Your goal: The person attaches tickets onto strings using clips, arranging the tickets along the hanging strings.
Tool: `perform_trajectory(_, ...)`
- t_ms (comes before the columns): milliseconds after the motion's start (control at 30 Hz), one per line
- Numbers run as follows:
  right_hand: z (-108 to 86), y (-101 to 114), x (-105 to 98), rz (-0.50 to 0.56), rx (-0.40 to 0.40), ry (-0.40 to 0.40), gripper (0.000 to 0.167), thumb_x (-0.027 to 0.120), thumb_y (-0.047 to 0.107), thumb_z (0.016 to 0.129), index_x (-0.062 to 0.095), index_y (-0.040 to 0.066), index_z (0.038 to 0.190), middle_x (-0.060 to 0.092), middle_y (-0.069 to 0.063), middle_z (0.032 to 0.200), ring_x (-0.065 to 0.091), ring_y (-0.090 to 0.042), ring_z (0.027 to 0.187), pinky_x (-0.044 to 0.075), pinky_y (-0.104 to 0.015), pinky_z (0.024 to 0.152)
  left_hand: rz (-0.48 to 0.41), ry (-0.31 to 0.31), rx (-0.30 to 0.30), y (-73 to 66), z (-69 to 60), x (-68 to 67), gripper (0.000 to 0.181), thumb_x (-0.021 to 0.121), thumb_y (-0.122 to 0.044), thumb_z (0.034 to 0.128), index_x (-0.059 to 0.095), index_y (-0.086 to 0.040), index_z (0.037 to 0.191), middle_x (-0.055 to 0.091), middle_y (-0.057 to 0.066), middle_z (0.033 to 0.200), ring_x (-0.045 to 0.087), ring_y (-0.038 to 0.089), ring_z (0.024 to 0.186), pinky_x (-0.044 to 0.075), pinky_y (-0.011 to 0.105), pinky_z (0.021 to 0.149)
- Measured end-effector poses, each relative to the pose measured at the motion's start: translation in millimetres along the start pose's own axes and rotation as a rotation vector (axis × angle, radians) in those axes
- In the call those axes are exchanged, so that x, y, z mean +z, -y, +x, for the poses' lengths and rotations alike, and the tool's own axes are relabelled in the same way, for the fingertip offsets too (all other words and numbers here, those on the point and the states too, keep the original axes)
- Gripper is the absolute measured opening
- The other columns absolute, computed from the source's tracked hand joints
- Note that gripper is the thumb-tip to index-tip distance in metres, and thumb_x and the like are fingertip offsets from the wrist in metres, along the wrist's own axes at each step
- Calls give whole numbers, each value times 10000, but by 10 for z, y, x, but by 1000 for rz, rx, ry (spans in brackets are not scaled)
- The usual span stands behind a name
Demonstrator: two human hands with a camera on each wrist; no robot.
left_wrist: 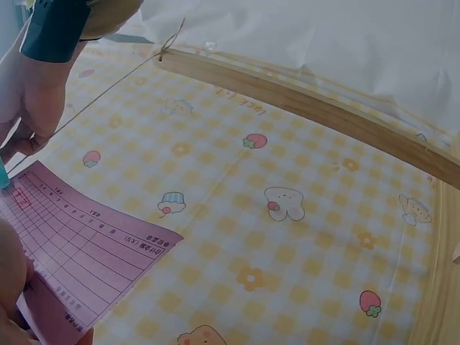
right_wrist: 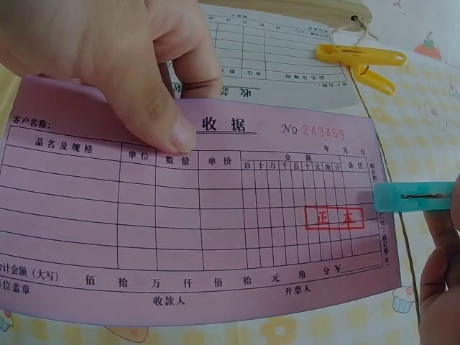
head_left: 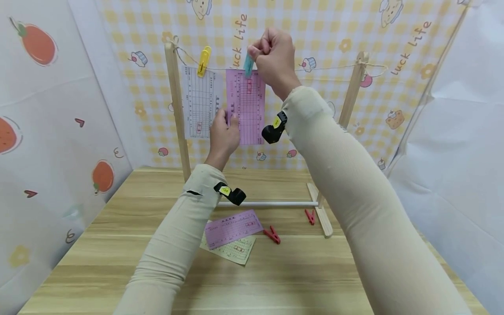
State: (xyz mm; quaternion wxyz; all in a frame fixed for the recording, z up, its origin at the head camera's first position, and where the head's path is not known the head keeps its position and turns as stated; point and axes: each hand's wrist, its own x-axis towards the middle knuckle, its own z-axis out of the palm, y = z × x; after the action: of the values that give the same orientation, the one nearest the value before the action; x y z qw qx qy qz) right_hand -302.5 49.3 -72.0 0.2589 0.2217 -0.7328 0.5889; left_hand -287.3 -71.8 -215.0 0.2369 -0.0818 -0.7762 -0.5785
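Observation:
A pink receipt slip [head_left: 252, 118] hangs upright at the string [head_left: 327, 67], turned sideways. My left hand [head_left: 225, 135] pinches its left edge; in the right wrist view the thumb [right_wrist: 154, 118] lies across the printed face. At the slip's top edge, my right hand [head_left: 277, 61] grips a teal clothespin [head_left: 248, 69], whose jaws lie over paper and string. The right wrist view shows this teal clothespin [right_wrist: 413, 196] near the red stamp. Left of it, a white receipt slip [head_left: 197, 98] hangs from the string under a yellow clothespin [head_left: 204, 61].
Two wooden posts [head_left: 178, 105] carry the string, with a white rod [head_left: 271, 204] low between them. On the wooden table [head_left: 299, 280] lie another pink slip [head_left: 232, 229], a pale yellow-green slip [head_left: 240, 251] partly under it, and two red clothespins [head_left: 272, 235].

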Motion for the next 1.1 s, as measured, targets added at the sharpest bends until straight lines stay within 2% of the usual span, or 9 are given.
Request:
perform_trajectory(233,80,-105,37,-66,-8,23,366,631,-14,911,351,67,689,676,-71,911,601,-136,864,396,-238,624,26,-18,1,-12,6,-1,267,414,-217,1045,481,-23,1216,589,130,1080,574,237,911,470,341,740)
perform_trajectory(567,64,-138,45,-162,11,40,359,671,37,899,379,76,694,694,-55,931,601,-136,845,383,-242,609,29,-21,14,2,0,-8,269,415,-217,1046,475,-27,1227,586,138,1110,572,242,933,473,354,761)
perform_trajectory(900,34,-160,35,-182,18,77,332,667,69,908,398,73,715,677,-53,982,599,-137,904,398,-253,636,24,-17,0,11,-17,-3,270,411,-211,1047,463,-38,1247,577,133,1135,561,240,960,470,350,791)
perform_trajectory(1100,25,-132,12,-192,17,92,327,679,79,901,403,77,725,608,-31,918,589,-128,944,419,-253,675,4,-23,9,-12,-8,4,279,412,-200,1046,461,-46,1274,576,132,1163,564,237,1003,474,359,826)
